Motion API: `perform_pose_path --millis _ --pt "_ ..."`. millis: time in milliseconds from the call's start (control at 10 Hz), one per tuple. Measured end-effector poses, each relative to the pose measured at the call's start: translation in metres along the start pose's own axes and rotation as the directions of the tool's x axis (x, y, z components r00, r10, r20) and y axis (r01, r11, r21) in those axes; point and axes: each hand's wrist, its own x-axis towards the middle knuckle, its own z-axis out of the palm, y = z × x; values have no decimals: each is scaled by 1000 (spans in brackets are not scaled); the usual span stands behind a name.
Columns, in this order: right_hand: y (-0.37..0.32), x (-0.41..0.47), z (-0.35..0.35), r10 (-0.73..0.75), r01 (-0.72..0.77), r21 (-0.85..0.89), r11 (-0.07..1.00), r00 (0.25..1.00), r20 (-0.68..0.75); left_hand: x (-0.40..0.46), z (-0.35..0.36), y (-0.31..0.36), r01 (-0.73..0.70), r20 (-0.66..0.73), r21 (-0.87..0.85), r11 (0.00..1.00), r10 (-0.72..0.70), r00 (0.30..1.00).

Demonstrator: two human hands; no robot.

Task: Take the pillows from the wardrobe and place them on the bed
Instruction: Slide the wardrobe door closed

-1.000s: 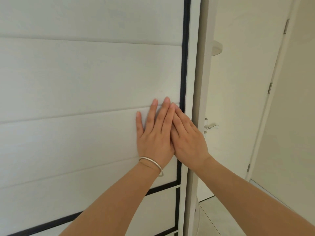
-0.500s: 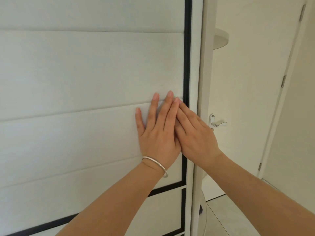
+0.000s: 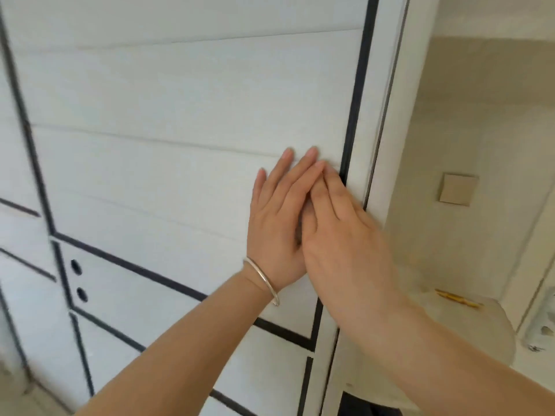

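Wardrobe door point(image 3: 180, 121), white slatted panel framed in thin black lines, one, fills the left and centre. Pillows and bed: not visible. Left hand point(image 3: 279, 226), one: flat, fingers straight and together, palm pressed on the panel near its right black border, grasping nothing. Thin silver bangle point(image 3: 262, 279), one, on the left wrist. Right hand point(image 3: 342, 235), one: flat, fingers extended, laid partly over the left hand, grasping nothing. Dark oval holes point(image 3: 78, 280), two, in a lower panel. Beige square wall switch point(image 3: 458, 189), one, at right.

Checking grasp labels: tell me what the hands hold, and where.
Nothing held: left hand and right hand press flat on the wardrobe door.
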Motion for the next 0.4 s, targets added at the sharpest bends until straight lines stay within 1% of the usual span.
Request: perform_pose_path --millis 100,200,300,400 --pt "6 2 -8 -31 30 85 996 999 12 -4 -10 20 129 17 86 988 -131 991" --pt "14 2 -11 -67 61 227 972 998 19 -12 -24 39 279 98 137 950 -293 951" --pt "25 -1 -15 -169 168 409 897 985 -34 -15 -38 57 370 124 197 908 -398 909" --pt "56 -13 -26 -116 263 618 741 957 -268 -47 -51 75 475 163 252 843 -521 838"
